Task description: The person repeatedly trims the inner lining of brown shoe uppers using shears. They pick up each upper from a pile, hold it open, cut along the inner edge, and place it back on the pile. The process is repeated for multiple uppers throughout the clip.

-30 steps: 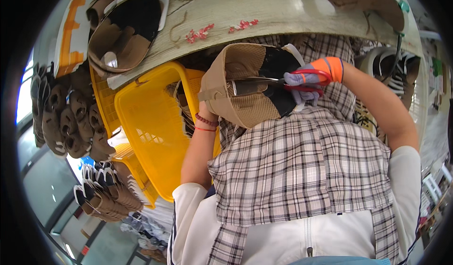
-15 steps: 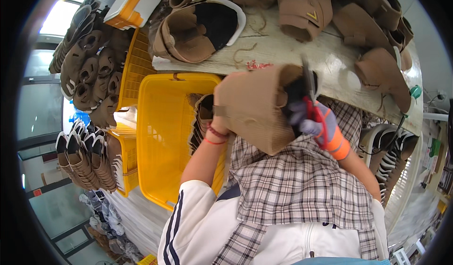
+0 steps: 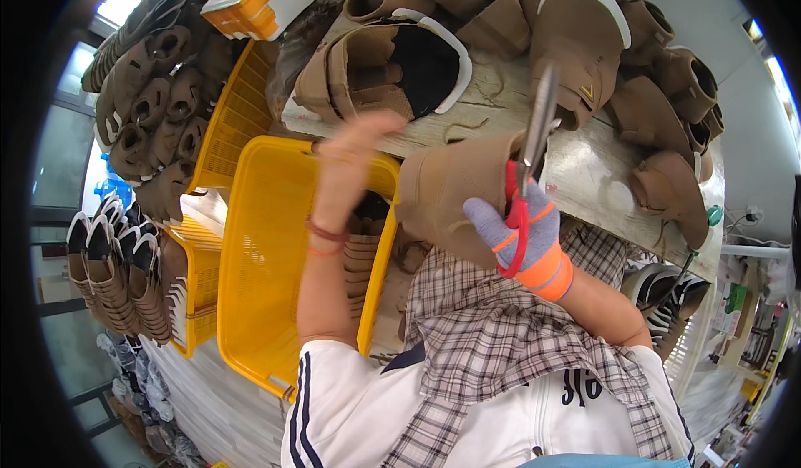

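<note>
Just right of the yellow basket [image 3: 265,243] is a brown shoe piece [image 3: 446,197]. Over the basket, the left hand [image 3: 350,155] is too blurred to call open or closed. The right hand [image 3: 538,228] grips scissors [image 3: 535,134] pointing forward, long axis roughly paralleling the basket's right side; best kept clear of the left hand.

Left hand [image 3: 355,144] blurred, orange-and-white box [image 3: 260,13] cropped at top

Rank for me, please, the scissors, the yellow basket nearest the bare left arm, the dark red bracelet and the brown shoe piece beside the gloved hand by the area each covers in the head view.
1. Yellow basket
2. Brown shoe piece, partly hidden
3. Scissors
4. Bracelet
</note>
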A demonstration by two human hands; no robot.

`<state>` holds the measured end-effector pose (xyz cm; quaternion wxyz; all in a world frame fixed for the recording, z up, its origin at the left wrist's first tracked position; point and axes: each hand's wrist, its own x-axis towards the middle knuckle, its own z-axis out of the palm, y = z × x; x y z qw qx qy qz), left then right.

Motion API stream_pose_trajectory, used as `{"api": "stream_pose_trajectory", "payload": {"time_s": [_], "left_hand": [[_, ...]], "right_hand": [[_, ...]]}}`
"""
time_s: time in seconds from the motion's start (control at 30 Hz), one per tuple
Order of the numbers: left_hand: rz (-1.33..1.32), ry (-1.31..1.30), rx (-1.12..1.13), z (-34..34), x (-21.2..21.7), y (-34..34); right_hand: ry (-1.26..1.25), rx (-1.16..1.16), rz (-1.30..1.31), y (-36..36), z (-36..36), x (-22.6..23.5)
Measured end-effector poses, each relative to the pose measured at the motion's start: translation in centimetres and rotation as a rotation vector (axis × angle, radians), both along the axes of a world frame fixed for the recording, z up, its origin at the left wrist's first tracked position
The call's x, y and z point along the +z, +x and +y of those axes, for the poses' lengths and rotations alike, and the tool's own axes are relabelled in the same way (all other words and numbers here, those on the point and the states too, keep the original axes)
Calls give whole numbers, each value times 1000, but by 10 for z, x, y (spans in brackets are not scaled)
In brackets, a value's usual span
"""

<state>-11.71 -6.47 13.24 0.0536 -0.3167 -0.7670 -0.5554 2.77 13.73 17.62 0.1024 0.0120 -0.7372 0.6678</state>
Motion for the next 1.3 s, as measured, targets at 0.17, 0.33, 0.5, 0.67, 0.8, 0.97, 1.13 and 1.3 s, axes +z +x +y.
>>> {"api": "stream_pose_trajectory", "payload": {"time_s": [0.17, 0.33, 0.5, 0.67, 0.8, 0.97, 1.13, 1.3], "left_hand": [[-320, 740, 572, -91, -47, -108], [-788, 660, 219, -91, -58, -147], [-878, 758, 68, -79, -66, -134], [-964, 799, -114, -87, -80, -129], [-1010, 768, -30, -86, -75, -128], [-1096, 735, 86, -85, -76, -139], [-1153, 729, 172, -76, -68, -144], [-1183, 745, 302, -68, -61, -144]], "right_hand": [[165, -218, 158, -57, -8, -10], [276, -308, 152, -124, -21, -42], [313, -344, 87, -139, -26, -63], [343, -329, 74, -109, -30, -57], [310, -318, 74, -110, -31, -61], [114, -297, -153, -141, -8, -100], [-90, -268, -197, -135, 7, -93], [-77, -293, -115, -132, 3, -102]]}}
